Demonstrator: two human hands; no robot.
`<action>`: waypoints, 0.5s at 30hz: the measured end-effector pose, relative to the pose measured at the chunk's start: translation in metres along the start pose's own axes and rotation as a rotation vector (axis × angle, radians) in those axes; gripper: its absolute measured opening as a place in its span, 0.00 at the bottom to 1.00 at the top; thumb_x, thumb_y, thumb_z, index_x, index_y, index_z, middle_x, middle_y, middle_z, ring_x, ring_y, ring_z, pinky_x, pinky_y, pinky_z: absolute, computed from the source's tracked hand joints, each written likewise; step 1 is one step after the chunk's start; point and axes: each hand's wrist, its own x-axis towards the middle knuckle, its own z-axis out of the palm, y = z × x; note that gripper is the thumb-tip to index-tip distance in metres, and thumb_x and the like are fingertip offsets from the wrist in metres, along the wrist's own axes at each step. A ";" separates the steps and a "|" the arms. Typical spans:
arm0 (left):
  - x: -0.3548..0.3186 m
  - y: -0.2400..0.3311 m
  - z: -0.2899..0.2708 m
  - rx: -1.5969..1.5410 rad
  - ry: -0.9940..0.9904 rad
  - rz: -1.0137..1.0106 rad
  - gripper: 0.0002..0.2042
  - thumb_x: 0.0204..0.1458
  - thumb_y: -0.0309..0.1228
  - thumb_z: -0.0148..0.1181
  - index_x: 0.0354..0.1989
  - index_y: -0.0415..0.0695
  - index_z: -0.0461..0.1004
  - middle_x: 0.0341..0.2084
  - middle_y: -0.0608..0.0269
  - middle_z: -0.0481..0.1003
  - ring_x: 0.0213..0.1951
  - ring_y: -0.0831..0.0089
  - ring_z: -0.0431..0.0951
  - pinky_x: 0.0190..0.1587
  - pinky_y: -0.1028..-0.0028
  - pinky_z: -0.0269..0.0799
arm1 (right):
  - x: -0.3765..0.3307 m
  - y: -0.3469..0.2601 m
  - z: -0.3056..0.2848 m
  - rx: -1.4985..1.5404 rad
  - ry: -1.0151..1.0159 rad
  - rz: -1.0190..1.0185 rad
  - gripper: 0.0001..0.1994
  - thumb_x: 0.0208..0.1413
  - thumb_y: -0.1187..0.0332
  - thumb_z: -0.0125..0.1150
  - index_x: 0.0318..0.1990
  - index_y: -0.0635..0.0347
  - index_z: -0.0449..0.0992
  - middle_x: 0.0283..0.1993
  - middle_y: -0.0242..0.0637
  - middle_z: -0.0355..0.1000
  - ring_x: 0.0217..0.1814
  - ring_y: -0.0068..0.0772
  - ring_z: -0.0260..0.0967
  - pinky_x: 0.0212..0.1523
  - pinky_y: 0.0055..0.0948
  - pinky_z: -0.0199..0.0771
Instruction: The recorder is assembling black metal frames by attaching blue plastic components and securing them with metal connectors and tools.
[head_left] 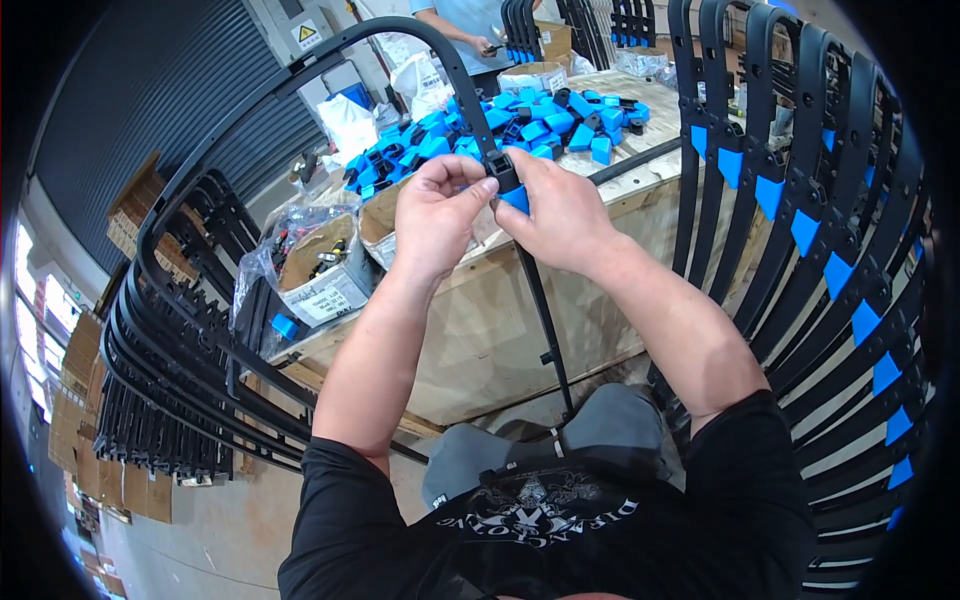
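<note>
In front of me stands a black curved tube frame [455, 72], its bend rising above my hands. A blue-and-black plastic fitting [514, 197] sits on its upright. My right hand [560, 212] wraps this fitting from the right, thumb and fingers closed on it. From the left, my left hand [432, 215] reaches the fitting's black top with curled fingers and the thumb tip against it. Whether a small part lies between those fingers is hidden. Behind my hands, a large pile of blue-and-black fittings [540, 128] covers part of the wooden worktop [655, 172].
Cardboard boxes [330, 303] with small parts stand at the worktop's left, beside a loose blue fitting [285, 326]. Many black frames [815, 110] with blue fittings line my right; more frames [150, 340] stack at left. Across the table, a person [465, 30] holds something dark.
</note>
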 end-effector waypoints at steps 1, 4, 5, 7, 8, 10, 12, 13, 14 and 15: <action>-0.001 -0.001 -0.001 0.000 -0.037 0.065 0.08 0.55 0.16 0.63 0.41 0.38 0.75 0.36 0.63 0.77 0.39 0.78 0.76 0.42 0.79 0.73 | 0.000 0.000 0.000 0.000 0.001 0.000 0.24 0.55 0.58 0.61 0.54 0.65 0.67 0.43 0.52 0.76 0.46 0.56 0.76 0.44 0.52 0.77; 0.000 -0.001 -0.013 -0.045 -0.123 0.200 0.08 0.53 0.16 0.63 0.40 0.37 0.75 0.39 0.60 0.77 0.43 0.75 0.77 0.47 0.76 0.73 | 0.000 0.002 0.003 0.010 -0.006 0.010 0.25 0.55 0.58 0.62 0.54 0.65 0.67 0.42 0.52 0.76 0.46 0.56 0.76 0.45 0.52 0.77; -0.001 -0.002 -0.013 -0.045 -0.128 0.201 0.08 0.53 0.16 0.63 0.40 0.37 0.75 0.39 0.60 0.77 0.43 0.75 0.77 0.47 0.76 0.73 | -0.001 0.002 0.005 0.022 0.015 -0.002 0.25 0.55 0.58 0.62 0.55 0.65 0.67 0.43 0.52 0.76 0.46 0.56 0.76 0.45 0.51 0.77; -0.004 0.009 -0.007 -0.404 -0.081 0.233 0.03 0.56 0.22 0.62 0.37 0.38 0.77 0.41 0.58 0.78 0.45 0.74 0.77 0.46 0.73 0.73 | -0.001 0.005 0.008 0.031 0.038 -0.012 0.25 0.56 0.57 0.62 0.55 0.65 0.67 0.43 0.51 0.76 0.46 0.56 0.76 0.45 0.51 0.77; -0.002 0.014 0.006 -0.422 0.041 0.155 0.10 0.63 0.32 0.57 0.33 0.38 0.77 0.35 0.60 0.77 0.39 0.75 0.76 0.40 0.72 0.71 | -0.001 0.007 0.008 0.024 0.050 -0.011 0.26 0.55 0.57 0.62 0.55 0.65 0.67 0.43 0.51 0.76 0.46 0.56 0.76 0.45 0.51 0.77; 0.003 0.004 0.004 -0.040 0.146 0.055 0.13 0.65 0.35 0.54 0.33 0.38 0.76 0.31 0.62 0.76 0.35 0.76 0.74 0.37 0.71 0.69 | 0.000 0.004 0.009 0.027 0.054 -0.028 0.26 0.55 0.57 0.63 0.56 0.66 0.67 0.43 0.51 0.76 0.46 0.56 0.76 0.45 0.51 0.76; 0.002 0.003 0.012 0.431 0.135 -0.102 0.20 0.69 0.42 0.48 0.30 0.38 0.73 0.23 0.68 0.71 0.27 0.77 0.67 0.32 0.72 0.65 | 0.000 0.004 0.007 0.052 0.029 -0.013 0.27 0.55 0.58 0.63 0.57 0.66 0.66 0.44 0.52 0.75 0.46 0.56 0.76 0.45 0.51 0.76; 0.003 0.002 0.010 0.352 0.077 -0.238 0.19 0.69 0.42 0.49 0.32 0.39 0.74 0.25 0.68 0.71 0.28 0.78 0.68 0.32 0.73 0.66 | 0.000 0.004 0.006 0.053 0.028 -0.019 0.27 0.55 0.58 0.63 0.57 0.66 0.66 0.44 0.52 0.75 0.46 0.56 0.76 0.45 0.51 0.76; 0.004 -0.006 0.008 0.240 0.064 -0.180 0.17 0.69 0.42 0.50 0.33 0.41 0.73 0.24 0.70 0.70 0.27 0.80 0.67 0.30 0.75 0.64 | 0.000 0.004 0.006 0.062 0.019 -0.005 0.26 0.56 0.58 0.63 0.57 0.66 0.67 0.43 0.52 0.76 0.46 0.56 0.76 0.45 0.51 0.76; 0.003 -0.008 0.011 0.126 0.049 -0.124 0.14 0.68 0.41 0.52 0.35 0.43 0.72 0.24 0.72 0.69 0.25 0.81 0.65 0.29 0.77 0.62 | 0.000 0.004 0.007 0.070 0.010 0.011 0.25 0.56 0.58 0.63 0.56 0.66 0.67 0.43 0.52 0.76 0.45 0.56 0.76 0.44 0.51 0.76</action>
